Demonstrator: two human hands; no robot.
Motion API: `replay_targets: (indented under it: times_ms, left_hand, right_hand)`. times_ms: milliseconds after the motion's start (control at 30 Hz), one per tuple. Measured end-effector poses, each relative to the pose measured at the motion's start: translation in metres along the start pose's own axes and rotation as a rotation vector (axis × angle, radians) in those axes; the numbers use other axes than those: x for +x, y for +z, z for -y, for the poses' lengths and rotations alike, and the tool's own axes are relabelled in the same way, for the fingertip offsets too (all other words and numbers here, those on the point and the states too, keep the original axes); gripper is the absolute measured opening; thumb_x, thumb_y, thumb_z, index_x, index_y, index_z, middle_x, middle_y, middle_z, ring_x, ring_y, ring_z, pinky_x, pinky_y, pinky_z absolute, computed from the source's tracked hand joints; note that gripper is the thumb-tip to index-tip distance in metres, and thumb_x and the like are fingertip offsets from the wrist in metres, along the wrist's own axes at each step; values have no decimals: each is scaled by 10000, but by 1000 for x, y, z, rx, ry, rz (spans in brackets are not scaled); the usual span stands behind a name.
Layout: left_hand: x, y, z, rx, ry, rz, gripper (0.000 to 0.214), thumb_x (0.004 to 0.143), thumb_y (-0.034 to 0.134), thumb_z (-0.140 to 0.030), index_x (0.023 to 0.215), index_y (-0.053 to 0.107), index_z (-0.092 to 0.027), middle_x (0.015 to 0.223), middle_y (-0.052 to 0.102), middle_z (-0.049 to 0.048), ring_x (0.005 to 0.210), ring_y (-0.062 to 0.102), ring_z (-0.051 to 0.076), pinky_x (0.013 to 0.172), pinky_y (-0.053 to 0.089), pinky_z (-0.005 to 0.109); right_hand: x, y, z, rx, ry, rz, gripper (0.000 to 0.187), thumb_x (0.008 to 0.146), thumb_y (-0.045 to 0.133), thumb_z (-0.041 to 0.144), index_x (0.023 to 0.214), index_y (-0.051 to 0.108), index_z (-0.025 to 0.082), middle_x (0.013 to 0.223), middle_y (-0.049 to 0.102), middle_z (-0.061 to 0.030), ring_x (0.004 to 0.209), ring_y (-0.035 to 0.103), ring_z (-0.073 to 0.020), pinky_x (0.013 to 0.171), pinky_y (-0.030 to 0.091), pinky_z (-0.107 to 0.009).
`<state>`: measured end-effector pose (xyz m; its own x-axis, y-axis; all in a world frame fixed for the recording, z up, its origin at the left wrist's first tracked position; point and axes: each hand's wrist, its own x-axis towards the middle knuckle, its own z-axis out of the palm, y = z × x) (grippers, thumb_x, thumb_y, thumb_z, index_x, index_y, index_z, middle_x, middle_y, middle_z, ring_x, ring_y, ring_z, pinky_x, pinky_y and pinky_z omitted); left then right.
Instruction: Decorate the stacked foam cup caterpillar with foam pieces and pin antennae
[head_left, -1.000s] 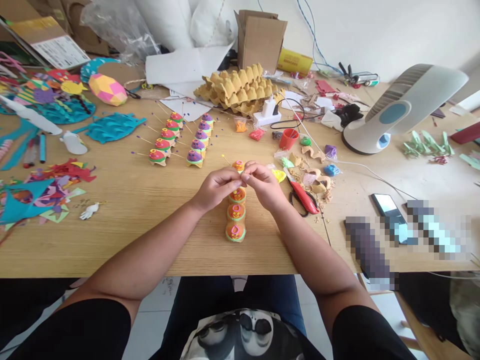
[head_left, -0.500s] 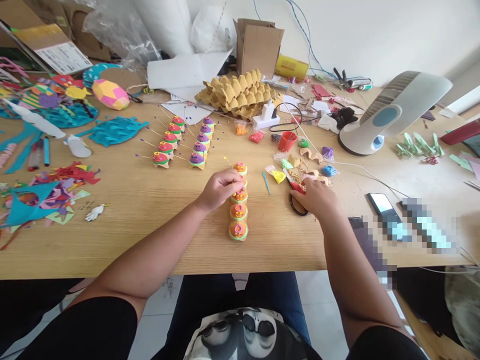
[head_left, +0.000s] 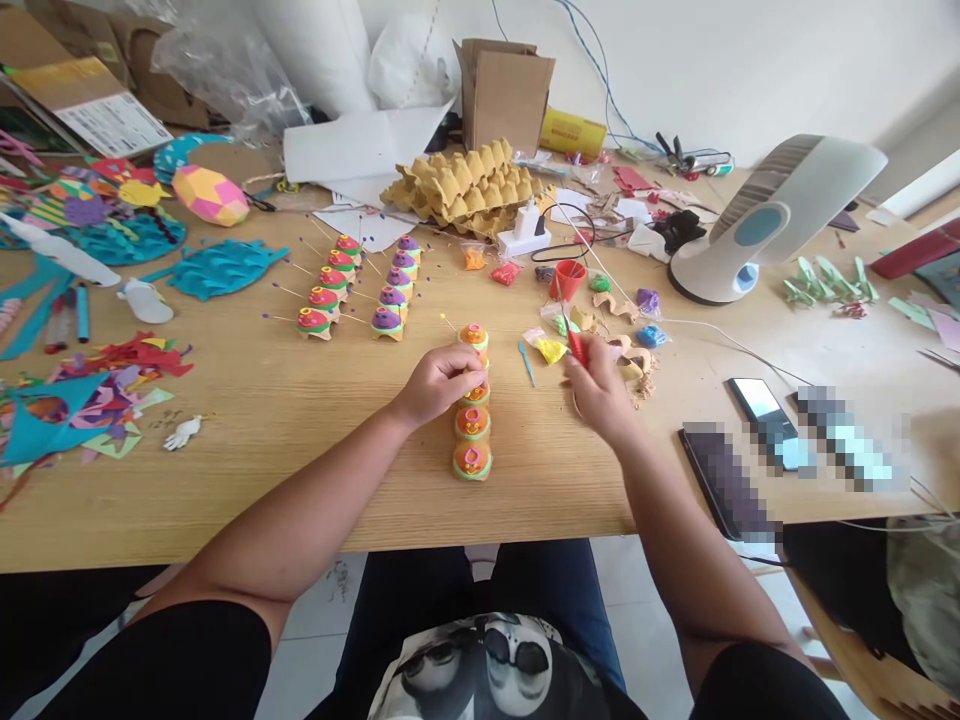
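Observation:
In front of me stands an orange egg-carton strip, its bumps edged in green and decorated with pink and yellow bits of clay; one yellow-tipped pin sticks out at its far end. My left hand is pinched over the strip's middle bumps, and its fingertips hide whatever they grip. To the right, my right hand is closed around scissors with red on the handle, blades pointing away from me. Beside it lie a yellow clay packet and a thin blue tool.
Red strips and purple strips with pins stand farther back left. A red cup, clay packets and carton scraps lie beyond my right hand. A white fan and phones are at right.
My right hand has lifted the scissors and moved them left, toward the strip. My left hand stays pinched at the strip. The view has shifted slightly.

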<state>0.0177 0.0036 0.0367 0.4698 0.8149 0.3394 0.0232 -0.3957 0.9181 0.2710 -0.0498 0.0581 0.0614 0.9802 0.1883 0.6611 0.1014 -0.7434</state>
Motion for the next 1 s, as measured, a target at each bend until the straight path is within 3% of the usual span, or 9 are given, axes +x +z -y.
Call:
replay_targets:
  times_ms: [100,200,367,500,667,1000]
  left_hand:
    - [0,0,0,20,2,6,203,826,608,-205,632,659,-176,695,603,15,696,526,141,674,418,275]
    - [0,1,0,42,3,2,191,830,599,-193,645,644,-171,703,589,14,686,521,134,652,407,268]
    - [-1,4,2,113,15,19,185,804,597,-137,621,603,-165,675,539,-3,648,489,115,615,378,258]
    - [-2,5,4,122,27,-15,167,802,605,-140,636,609,-160,693,540,1,647,493,115,592,373,256]
    - [-2,3,1,120,41,-31,164,819,582,-143,658,608,-160,702,540,7,671,501,127,623,390,270]
    - [-3,4,-5,142,36,-46,180,825,567,-141,648,586,-169,698,523,7,678,486,134,642,381,294]
  right_hand:
    - [-3,37,4,188,-83,117,296,965,472,503,1049,553,231,797,557,7,714,499,-166,666,393,-287]
    - [-5,56,2,183,-116,107,289,921,566,509,967,561,224,757,535,14,682,465,-157,653,362,-287]
    - [-7,47,2,190,-176,97,303,950,507,511,962,538,210,775,549,-3,685,482,-157,657,368,-279]
    - [-8,43,8,-49,-207,178,377,920,527,573,933,587,201,760,583,-20,673,495,-160,617,308,-270]
    - [-6,46,12,-312,-153,223,449,929,469,627,854,587,200,697,586,-26,611,455,-155,573,220,-274]
    - [-6,45,14,-446,-118,200,535,937,394,686,886,604,197,763,650,-59,647,510,-168,576,202,-277]
